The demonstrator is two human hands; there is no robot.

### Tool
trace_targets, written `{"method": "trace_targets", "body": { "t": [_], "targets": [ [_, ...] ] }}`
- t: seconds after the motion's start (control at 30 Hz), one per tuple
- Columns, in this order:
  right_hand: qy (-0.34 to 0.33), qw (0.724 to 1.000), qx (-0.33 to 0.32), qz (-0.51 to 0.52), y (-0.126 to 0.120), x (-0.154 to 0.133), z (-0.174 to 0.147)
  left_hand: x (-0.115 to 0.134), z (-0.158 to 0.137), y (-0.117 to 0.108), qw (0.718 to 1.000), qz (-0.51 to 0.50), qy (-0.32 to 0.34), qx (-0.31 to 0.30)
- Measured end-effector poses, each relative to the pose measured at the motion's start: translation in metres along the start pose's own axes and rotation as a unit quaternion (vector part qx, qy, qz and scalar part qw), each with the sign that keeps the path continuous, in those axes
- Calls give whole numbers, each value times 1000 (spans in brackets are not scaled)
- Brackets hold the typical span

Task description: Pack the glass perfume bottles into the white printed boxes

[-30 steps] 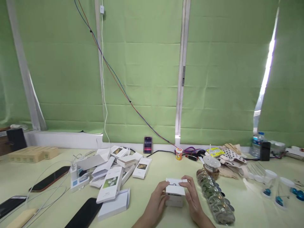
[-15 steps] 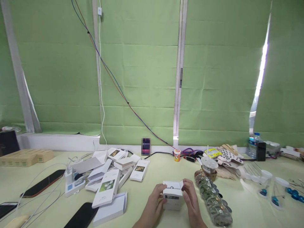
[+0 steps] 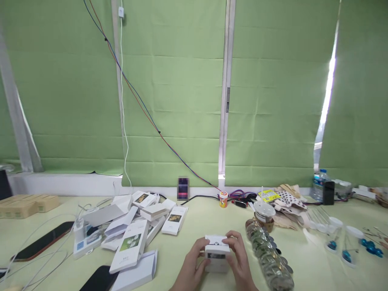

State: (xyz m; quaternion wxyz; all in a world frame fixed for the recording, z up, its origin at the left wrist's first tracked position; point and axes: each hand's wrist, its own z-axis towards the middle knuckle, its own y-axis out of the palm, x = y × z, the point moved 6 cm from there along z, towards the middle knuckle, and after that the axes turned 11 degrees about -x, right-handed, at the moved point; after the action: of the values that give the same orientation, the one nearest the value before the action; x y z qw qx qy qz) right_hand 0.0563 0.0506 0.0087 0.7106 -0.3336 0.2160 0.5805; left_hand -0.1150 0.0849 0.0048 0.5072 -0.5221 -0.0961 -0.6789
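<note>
A small white cardboard box point(image 3: 216, 264) stands between my two hands near the front of the table, with a dark printed picture on its front. My left hand point(image 3: 194, 260) grips its left side, thumb low on the front and fingers at the upper edge. On the other side my right hand point(image 3: 239, 258) is closed on the box's right edge, its fingertips over the top. A small shiny round spot shows on the top between the fingertips. To the right lies a long row of round packs in clear plastic point(image 3: 269, 254).
White boxes point(image 3: 130, 244) are piled at the left, beside a power strip point(image 3: 87, 240) and dark phones point(image 3: 45, 240). At the back stand a small orange jar point(image 3: 223, 199) and a lidded cup point(image 3: 264, 211). Clear cups with blue beads point(image 3: 351, 246) are at the right.
The box's top flap and side tab stood up before; now the top looks folded down. My right fingers have moved in over the top. The view has shifted slightly.
</note>
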Motion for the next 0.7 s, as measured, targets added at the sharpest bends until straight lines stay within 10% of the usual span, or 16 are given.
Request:
{"method": "trace_targets", "body": {
  "t": [0.7],
  "targets": [
    [1, 997, -5, -80, 3, -11, -5, 25, -10, -2, 980, 182, 83, 22]
  ]
}}
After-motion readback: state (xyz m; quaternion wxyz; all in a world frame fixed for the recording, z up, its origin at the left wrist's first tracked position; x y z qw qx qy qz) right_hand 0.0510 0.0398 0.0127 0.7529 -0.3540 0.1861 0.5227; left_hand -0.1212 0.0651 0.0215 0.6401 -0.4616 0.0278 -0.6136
